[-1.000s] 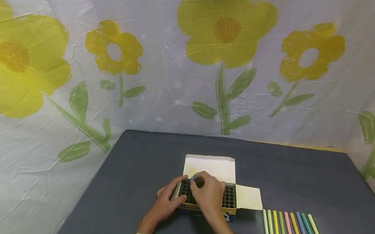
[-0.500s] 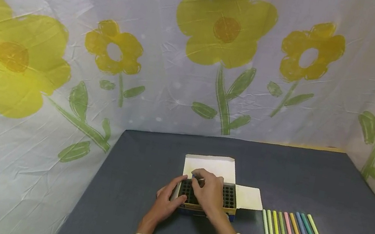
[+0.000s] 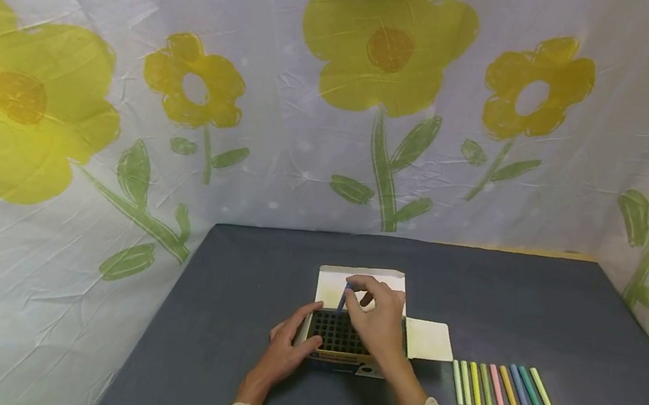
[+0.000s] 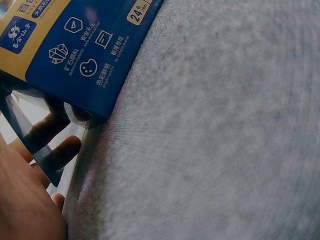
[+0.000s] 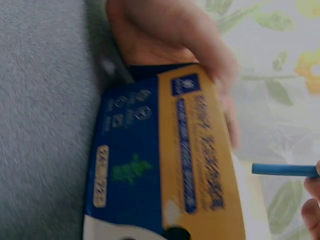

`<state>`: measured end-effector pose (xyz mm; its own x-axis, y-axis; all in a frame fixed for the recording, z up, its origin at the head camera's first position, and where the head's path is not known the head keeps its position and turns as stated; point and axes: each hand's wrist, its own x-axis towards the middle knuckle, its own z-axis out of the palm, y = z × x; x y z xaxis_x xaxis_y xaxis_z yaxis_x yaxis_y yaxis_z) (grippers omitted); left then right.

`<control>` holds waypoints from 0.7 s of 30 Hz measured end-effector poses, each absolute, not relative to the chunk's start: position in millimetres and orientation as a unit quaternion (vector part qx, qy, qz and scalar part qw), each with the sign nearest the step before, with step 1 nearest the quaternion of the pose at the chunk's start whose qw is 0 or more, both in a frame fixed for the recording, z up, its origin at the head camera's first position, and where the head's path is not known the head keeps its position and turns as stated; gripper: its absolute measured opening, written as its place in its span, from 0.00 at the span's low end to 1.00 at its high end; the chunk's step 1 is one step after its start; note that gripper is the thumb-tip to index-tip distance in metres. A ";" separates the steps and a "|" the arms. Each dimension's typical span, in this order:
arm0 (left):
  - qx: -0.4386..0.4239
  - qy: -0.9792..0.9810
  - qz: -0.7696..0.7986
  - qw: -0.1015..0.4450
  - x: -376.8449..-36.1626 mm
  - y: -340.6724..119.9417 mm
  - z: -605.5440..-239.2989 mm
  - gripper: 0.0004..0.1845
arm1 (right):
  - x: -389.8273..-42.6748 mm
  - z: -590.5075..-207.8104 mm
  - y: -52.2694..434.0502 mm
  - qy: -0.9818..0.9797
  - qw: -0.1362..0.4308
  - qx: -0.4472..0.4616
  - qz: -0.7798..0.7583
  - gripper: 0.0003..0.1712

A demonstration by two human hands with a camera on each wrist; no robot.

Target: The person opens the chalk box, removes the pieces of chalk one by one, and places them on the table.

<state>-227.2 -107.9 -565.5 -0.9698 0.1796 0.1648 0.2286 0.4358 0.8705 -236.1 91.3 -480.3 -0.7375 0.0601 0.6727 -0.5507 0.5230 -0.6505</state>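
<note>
A blue and yellow chalk box [image 3: 339, 358] stands with its lid raised, showing a black insert full of round holes. My left hand [image 3: 285, 349] grips the box's left end, thumb at the front edge and index finger at the back corner. Some of its fingers show behind a flap in the left wrist view. Over the back of the box, my right hand [image 3: 379, 322] pinches a blue chalk stick [image 3: 342, 300] between thumb and fingers. That stick points down in the head view, its lower end clear of the box [image 5: 200, 150] in the right wrist view.
Several coloured chalk sticks [image 3: 497, 388] lie in a row on the dark tabletop [image 3: 608, 368] to the right. A white side flap [image 3: 430, 341] sticks out from the box towards them. Behind the table hangs a flowered cloth [image 3: 287, 152].
My right hand has drawn the blue chalk up out of the insert and moved slightly up and right. The left hand keeps its place on the box.
</note>
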 end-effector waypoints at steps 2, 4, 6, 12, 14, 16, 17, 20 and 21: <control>-0.117 -0.848 -0.517 0.024 -227.2 -107.5 -565.6 0.32 | -235.9 -478.5 98.2 -0.803 0.308 0.149 0.487 0.10; -0.115 -0.846 -0.520 0.022 -226.9 -107.3 -565.7 0.32 | -235.5 -477.8 105.8 -0.799 0.282 0.145 0.510 0.11; -0.114 -0.845 -0.522 0.020 -226.2 -107.2 -565.5 0.32 | -234.9 -477.8 114.1 -0.795 0.257 0.142 0.531 0.11; -0.116 -0.847 -0.518 0.016 -225.3 -107.7 -564.9 0.32 | -231.8 -481.0 142.1 -0.779 0.216 0.145 0.570 0.12; -0.121 -0.847 -0.517 0.019 -224.9 -108.3 -564.6 0.32 | -230.6 -481.5 150.8 -0.779 0.214 0.148 0.570 0.13; -0.122 -0.846 -0.519 0.019 -224.5 -108.4 -564.6 0.32 | -229.2 -482.3 159.3 -0.783 0.213 0.149 0.566 0.13; -0.122 -0.846 -0.519 0.020 -224.3 -108.4 -564.7 0.32 | -228.8 -482.9 163.7 -0.786 0.213 0.148 0.562 0.13; -0.121 -0.845 -0.521 0.019 -223.7 -107.6 -565.0 0.31 | -227.0 -483.4 177.8 -0.792 0.207 0.138 0.557 0.12; -0.120 -0.845 -0.521 0.019 -223.7 -107.3 -565.1 0.31 | -226.9 -484.1 182.8 -0.794 0.205 0.135 0.556 0.12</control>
